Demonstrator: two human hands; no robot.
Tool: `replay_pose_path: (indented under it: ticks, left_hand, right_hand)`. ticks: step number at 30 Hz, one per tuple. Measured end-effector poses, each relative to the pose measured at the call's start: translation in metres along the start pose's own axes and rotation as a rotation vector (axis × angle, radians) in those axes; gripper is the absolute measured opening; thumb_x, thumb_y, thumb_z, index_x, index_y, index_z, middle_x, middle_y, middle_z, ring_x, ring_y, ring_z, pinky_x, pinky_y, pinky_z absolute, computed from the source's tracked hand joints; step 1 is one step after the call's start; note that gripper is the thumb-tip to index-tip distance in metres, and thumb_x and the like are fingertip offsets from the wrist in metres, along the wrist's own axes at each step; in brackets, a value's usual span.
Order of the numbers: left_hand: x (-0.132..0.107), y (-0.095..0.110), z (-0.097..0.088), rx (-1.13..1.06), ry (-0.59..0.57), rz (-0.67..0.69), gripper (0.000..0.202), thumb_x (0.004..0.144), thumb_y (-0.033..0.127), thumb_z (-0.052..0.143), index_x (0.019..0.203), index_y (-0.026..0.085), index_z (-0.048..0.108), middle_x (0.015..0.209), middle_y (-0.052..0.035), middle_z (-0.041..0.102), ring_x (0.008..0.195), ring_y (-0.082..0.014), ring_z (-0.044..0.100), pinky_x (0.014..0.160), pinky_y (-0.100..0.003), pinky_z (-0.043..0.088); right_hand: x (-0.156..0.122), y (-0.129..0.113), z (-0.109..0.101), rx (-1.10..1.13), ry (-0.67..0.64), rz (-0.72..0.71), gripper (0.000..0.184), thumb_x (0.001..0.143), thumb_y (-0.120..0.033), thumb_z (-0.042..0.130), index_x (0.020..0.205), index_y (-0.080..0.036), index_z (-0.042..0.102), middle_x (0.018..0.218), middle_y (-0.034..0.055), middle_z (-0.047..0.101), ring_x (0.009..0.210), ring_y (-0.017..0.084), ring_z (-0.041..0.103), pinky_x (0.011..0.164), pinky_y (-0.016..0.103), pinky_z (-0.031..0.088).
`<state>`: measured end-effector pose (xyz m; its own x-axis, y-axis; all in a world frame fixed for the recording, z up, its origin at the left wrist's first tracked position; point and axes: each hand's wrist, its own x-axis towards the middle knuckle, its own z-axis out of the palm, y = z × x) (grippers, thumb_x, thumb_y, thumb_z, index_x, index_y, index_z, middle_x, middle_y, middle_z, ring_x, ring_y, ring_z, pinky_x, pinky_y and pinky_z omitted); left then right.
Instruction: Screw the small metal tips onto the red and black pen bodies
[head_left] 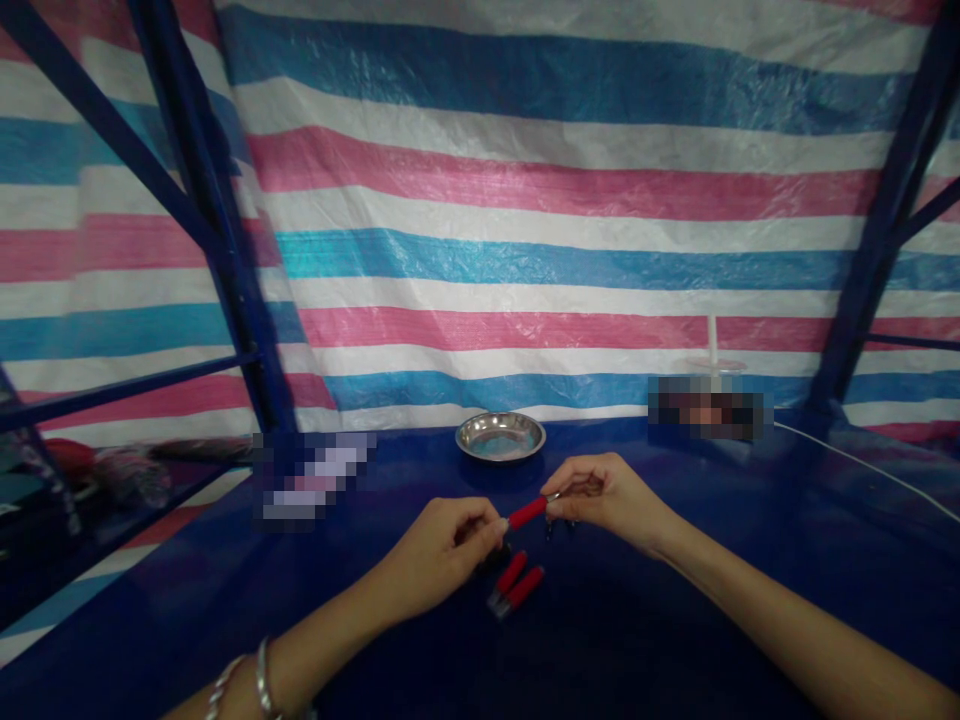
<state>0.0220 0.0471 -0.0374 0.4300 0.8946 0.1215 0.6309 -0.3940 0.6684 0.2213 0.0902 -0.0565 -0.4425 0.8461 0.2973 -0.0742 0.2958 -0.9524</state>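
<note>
My left hand (442, 555) and my right hand (604, 495) meet over a dark blue table (675, 620). Between them they hold a small red tube-shaped part (527, 512): the left fingertips pinch its lower end, the right fingertips grip a small metal piece (559, 497) at its upper end. Two more red parts with silver ends (514, 585) lie side by side on the table just below the hands. My left wrist wears silver bracelets (251, 680).
A shallow round metal dish (500, 436) sits at the back of the table. A striped pink, blue and white tarp (525, 200) hangs behind. Blue metal frame posts (217, 220) stand left and right. A white cable (862, 465) runs along the right side.
</note>
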Motion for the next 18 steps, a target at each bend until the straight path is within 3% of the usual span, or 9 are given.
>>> replay_pose_path:
  ticks: [9,15,18]
  left_hand:
    - [-0.002,0.0051,0.0005,0.22,0.073,0.084,0.031,0.081,0.037,0.036,0.07,0.013,0.053,0.054,0.0041,0.047,0.049,-0.0039,0.039,0.047,-0.014,0.026]
    - [-0.004,0.0039,0.0005,0.447,0.116,0.199,0.026,0.082,0.032,0.036,0.07,0.014,0.051,0.063,0.002,0.05,0.058,-0.0058,0.043,0.054,-0.015,0.03]
    - [-0.0046,0.001,0.0015,0.512,0.127,0.233,0.024,0.083,0.03,0.035,0.073,0.015,0.051,0.068,0.0013,0.051,0.063,-0.0068,0.045,0.057,-0.016,0.032]
  right_hand:
    - [-0.0012,-0.0013,-0.0011,-0.123,-0.054,-0.003,0.027,0.064,-0.034,0.063,0.074,-0.01,0.059,0.061,0.0036,0.061,0.053,0.01,0.056,0.05,0.02,0.04]
    - [-0.001,0.0042,-0.0007,-0.519,-0.068,-0.146,0.033,0.079,-0.039,0.045,0.065,-0.011,0.056,0.057,0.0027,0.057,0.052,0.008,0.05,0.052,0.018,0.037]
    - [-0.0014,0.0058,-0.0004,-0.595,-0.08,-0.184,0.038,0.083,-0.039,0.038,0.062,-0.011,0.053,0.055,0.002,0.055,0.051,0.007,0.048,0.051,0.017,0.035]
